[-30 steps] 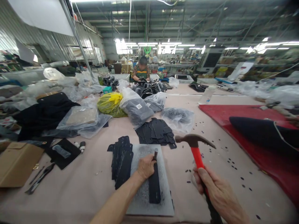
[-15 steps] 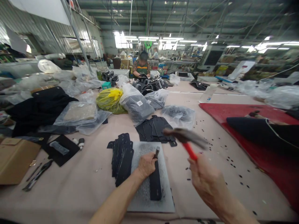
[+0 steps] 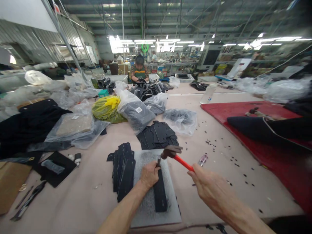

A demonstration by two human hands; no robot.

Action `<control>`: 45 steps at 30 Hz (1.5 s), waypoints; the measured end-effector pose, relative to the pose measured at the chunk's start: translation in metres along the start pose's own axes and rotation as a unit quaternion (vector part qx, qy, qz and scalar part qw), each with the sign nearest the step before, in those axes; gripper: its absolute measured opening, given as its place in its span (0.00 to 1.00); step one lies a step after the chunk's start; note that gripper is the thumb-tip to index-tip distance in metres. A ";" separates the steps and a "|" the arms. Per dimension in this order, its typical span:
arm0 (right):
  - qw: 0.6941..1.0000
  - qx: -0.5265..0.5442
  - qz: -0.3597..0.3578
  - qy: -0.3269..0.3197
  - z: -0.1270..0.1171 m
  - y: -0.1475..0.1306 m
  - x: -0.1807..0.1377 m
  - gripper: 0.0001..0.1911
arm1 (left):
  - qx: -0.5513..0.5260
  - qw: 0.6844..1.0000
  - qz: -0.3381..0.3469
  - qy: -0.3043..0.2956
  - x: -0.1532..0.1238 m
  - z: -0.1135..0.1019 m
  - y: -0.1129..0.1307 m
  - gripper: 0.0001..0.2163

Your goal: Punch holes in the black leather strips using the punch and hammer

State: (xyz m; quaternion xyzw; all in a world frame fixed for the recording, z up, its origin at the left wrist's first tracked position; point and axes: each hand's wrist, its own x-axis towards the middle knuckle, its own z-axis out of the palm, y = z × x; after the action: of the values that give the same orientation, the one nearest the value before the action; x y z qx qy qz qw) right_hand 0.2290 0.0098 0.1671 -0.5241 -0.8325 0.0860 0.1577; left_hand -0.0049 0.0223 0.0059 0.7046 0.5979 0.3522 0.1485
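My left hand [image 3: 149,175] is closed around a metal punch [image 3: 159,160], held upright at the far end of a black strip [image 3: 160,195]. The strip lies on a grey, speckled board [image 3: 143,208]. In my right hand [image 3: 203,182] is a claw hammer [image 3: 182,161] with a red handle, its dark head right beside the top of the punch; whether they touch I cannot tell. A pile of similar black strips [image 3: 123,170] overlaps the board's left edge. More black cut pieces [image 3: 158,135] are spread beyond the board.
Full plastic bags [image 3: 136,109] and a yellow bag [image 3: 107,109] stand beyond the pieces. Small black scraps [image 3: 235,159] dot the table at right, near a red sheet [image 3: 219,112]. A cutter knife [image 3: 29,200] lies at left. Across the table sits another person [image 3: 139,70].
The hammer has come down and left from its raised position to the punch. My left hand still grips the punch on the strip. The whole view has shifted slightly.
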 end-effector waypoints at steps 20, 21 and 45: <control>0.925 -0.140 0.330 0.122 0.128 0.125 -0.080 0.38 | 0.030 0.996 0.070 0.050 0.007 0.013 -0.027 0.10; 0.926 -0.134 0.328 0.126 0.130 0.135 -0.072 0.38 | 0.029 0.996 0.067 0.049 0.007 0.013 -0.026 0.10; 0.992 0.126 -0.018 -0.012 0.148 -0.036 -0.032 0.23 | -0.046 0.997 -0.058 -0.010 0.003 0.000 0.008 0.11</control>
State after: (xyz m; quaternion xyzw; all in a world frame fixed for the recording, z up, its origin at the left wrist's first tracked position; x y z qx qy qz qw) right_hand 0.1595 -0.0314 0.0341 -0.4838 -0.8262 0.1933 0.2143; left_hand 0.0012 0.0233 0.0124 0.6646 0.6192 0.3632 0.2073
